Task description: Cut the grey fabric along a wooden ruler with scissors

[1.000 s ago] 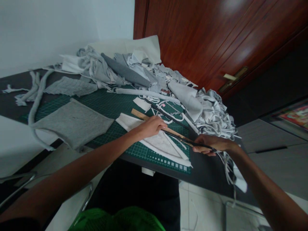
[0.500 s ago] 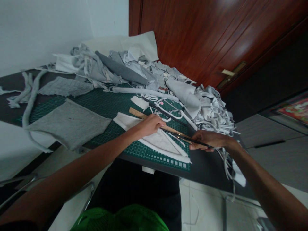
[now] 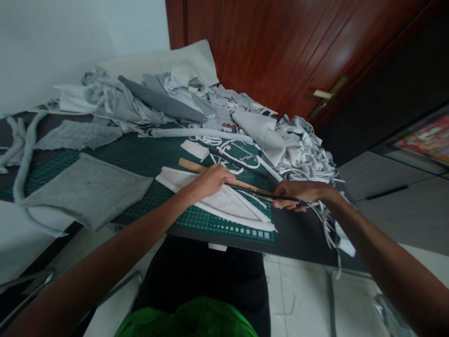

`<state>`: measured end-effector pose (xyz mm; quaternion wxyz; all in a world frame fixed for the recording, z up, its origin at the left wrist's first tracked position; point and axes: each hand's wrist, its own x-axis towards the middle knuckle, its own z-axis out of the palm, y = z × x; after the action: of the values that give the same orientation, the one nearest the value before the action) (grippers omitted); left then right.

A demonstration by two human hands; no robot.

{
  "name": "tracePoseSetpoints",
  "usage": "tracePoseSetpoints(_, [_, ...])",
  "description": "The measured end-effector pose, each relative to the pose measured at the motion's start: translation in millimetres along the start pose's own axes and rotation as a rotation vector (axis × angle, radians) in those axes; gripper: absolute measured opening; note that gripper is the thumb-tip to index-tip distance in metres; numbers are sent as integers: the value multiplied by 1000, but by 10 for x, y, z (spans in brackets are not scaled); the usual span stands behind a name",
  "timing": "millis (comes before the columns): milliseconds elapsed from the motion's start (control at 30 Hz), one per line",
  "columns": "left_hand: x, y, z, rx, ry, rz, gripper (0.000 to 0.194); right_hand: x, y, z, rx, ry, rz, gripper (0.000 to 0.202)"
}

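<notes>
A folded light-grey fabric piece [image 3: 224,202] lies on the green cutting mat [image 3: 189,220] at the table's front edge. My left hand [image 3: 217,179] presses down on a wooden ruler [image 3: 191,165] at the fabric's upper edge, its fingers bent together over it. My right hand [image 3: 294,194] is closed around a pair of dark scissors [image 3: 259,191], whose blades point left along the ruler toward my left hand. The ruler's right end passes by my right fingers. A narrow white strip [image 3: 255,199] lies beside the blades. The fabric under my left hand is hidden.
A grey fabric panel [image 3: 87,187] lies at the left, near a long fabric tube [image 3: 21,159]. Heaped grey scraps [image 3: 115,98] line the back, and more cloth [image 3: 305,150] is piled at the right. A white remnant [image 3: 194,149] and loose strips lie behind the ruler.
The view has shifted slightly, moving the table's contents leftward in the picture. The scissor blades look closer together than before. Both hands keep their holds.
</notes>
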<state>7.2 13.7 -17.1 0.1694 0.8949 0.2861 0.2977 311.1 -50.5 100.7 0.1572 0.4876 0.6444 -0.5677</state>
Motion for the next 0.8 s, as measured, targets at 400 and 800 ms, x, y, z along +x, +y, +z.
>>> tracePoseSetpoints(400, [78,92,-242,25,-140,-155,31,167,-9,-44,45,-37,-45,74])
tracePoseSetpoints(800, [53,17,-303,15,-136,-169,30,76,-154,8,-288,127,-5,71])
